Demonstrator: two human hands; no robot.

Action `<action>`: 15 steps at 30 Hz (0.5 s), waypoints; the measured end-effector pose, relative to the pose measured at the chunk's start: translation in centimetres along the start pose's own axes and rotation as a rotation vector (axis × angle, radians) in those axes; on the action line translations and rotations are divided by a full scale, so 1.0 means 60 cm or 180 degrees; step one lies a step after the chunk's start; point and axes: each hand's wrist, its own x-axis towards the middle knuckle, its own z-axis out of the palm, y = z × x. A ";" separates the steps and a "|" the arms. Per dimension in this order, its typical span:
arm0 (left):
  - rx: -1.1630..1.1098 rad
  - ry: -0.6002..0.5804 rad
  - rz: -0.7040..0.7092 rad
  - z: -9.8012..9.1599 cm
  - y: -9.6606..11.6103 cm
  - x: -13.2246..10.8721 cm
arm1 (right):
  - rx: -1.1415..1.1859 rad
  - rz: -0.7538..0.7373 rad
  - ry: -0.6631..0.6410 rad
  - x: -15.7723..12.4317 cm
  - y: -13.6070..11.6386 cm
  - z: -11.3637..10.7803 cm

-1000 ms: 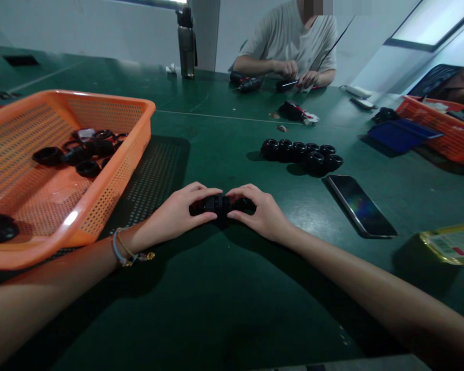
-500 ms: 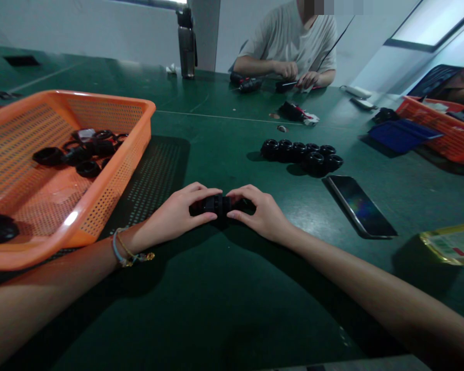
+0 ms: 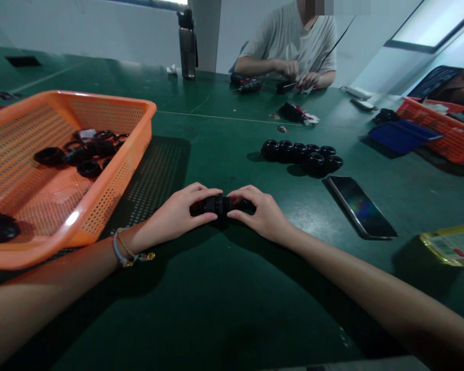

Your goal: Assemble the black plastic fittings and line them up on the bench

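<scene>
Both my hands grip one black ribbed cylindrical fitting (image 3: 219,204), lying sideways low over the green table. My left hand (image 3: 181,210) pinches its left end between thumb and fingers. Around its right end close the thumb and fingers of my right hand (image 3: 262,212). Parts of the fitting are hidden behind my fingers. Several similar black ring-shaped fittings (image 3: 299,152) stand grouped farther back, right of centre. More black parts (image 3: 88,149) lie loose inside the orange basket (image 3: 116,206) beside my left forearm.
A phone (image 3: 361,206) lies right of my right hand, with a yellow-edged box (image 3: 454,245) nearer the right edge. Behind are a blue tray (image 3: 404,135) and another orange basket (image 3: 444,144). Across the table a person (image 3: 290,46) handles something dark near a power drill (image 3: 247,85); a bottle (image 3: 187,46) stands left.
</scene>
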 end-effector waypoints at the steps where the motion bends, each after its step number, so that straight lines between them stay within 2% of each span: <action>1: 0.0001 0.0001 -0.0006 0.000 0.000 0.000 | -0.0003 0.0003 0.0001 0.000 0.000 0.000; 15: 0.0024 -0.0012 -0.0010 -0.001 0.002 0.001 | -0.0044 0.0092 -0.0051 0.001 -0.004 -0.002</action>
